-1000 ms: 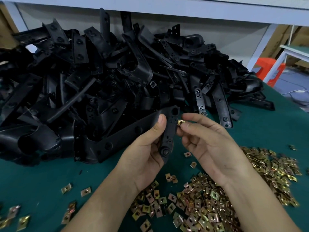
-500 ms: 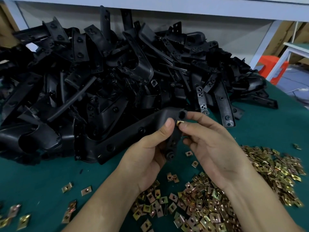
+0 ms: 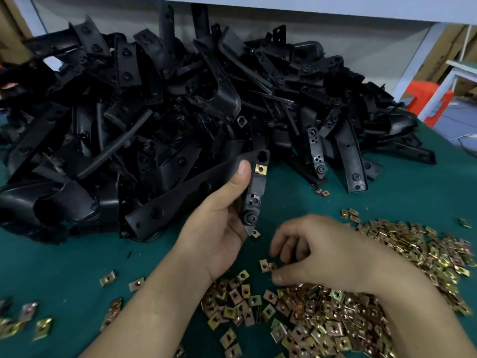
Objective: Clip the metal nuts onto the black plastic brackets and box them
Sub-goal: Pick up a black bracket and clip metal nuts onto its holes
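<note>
Right grip (image 3: 322, 254) is off the bracket (image 3: 254, 187) now, dropped to 5 o'clock over the loose nuts (image 3: 268, 266). Brass nut (image 3: 260, 168) sits clipped on the bracket's edge.

bracket pile (image 3: 180, 112) behind nuts (image 3: 335, 319) (both on table (image 3: 64, 267)).

Two hands (image 3: 219, 236) (image 3: 327, 254), uncountable brackets (image 3: 180, 99), uncountable nuts (image 3: 335, 319)

table (image 3: 64, 267): green top | back: big pile of black brackets (image 3: 154, 112) lies on it | front right: big heap of shiny metal nuts (image 3: 348, 319) | front left: a few loose nuts (image 3: 107, 278) lie apart
</note>
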Available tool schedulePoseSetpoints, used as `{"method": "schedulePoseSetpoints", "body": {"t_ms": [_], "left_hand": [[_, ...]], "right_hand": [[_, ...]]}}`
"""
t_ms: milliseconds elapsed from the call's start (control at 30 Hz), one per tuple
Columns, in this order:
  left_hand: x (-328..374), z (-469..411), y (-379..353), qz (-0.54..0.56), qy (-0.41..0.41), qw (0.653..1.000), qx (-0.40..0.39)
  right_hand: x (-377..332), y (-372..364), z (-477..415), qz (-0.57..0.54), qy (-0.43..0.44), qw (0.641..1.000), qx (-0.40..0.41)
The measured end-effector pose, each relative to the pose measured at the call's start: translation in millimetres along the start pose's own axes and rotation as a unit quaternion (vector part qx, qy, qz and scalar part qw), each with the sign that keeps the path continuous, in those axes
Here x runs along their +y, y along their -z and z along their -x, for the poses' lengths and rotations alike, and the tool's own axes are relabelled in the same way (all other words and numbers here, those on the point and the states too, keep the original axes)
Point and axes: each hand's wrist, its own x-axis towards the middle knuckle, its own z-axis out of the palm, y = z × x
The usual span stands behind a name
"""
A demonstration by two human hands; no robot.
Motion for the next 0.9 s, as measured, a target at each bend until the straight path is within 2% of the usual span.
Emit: {"method": "schedulePoseSetpoints", "body": {"t_ms": [200, 333, 400, 500, 633, 733, 900], "left_hand": [[-1.7, -1.2, 0.9, -0.005, 0.008, 1.000, -0.013], [-1.7, -3.1, 2.6, 0.016, 0.010, 1.000, -0.020], [-1.9, -4.7, 3.7, 0.030, 0.006, 0.999, -0.013], [-2.0, -4.8, 4.1, 0.040, 0.002, 0.999, -0.018], [-1.8, -4.1, 5.6, 0.069, -0.005, 0.997, -0.032], [-2.3, -4.6, 5.7, 0.062, -0.008, 0.997, -0.042], [-5.7, -5.4, 6.5, 0.031, 0.002, 0.999, -0.041]], "right_hand": [[0.1, -5.2, -0.9, 0.001, 0.025, 0.999, 0.032], [-3.3, -1.5, -0.6, -0.130, 0.042, 0.987, 0.085], [-5.4, 1.0, -0.3, -0.210, 0.061, 0.968, 0.125], [-7.5, 1.9, -2.3, -0.371, 0.052, 0.910, 0.179], [-9.6, 0.0, -5.2, -0.538, 0.062, 0.824, 0.167], [-11.6, -0.8, -4.7, -0.567, 0.092, 0.804, 0.154], [-14.4, -2.9, -6.8, -0.569, 0.104, 0.799, 0.164]]}}
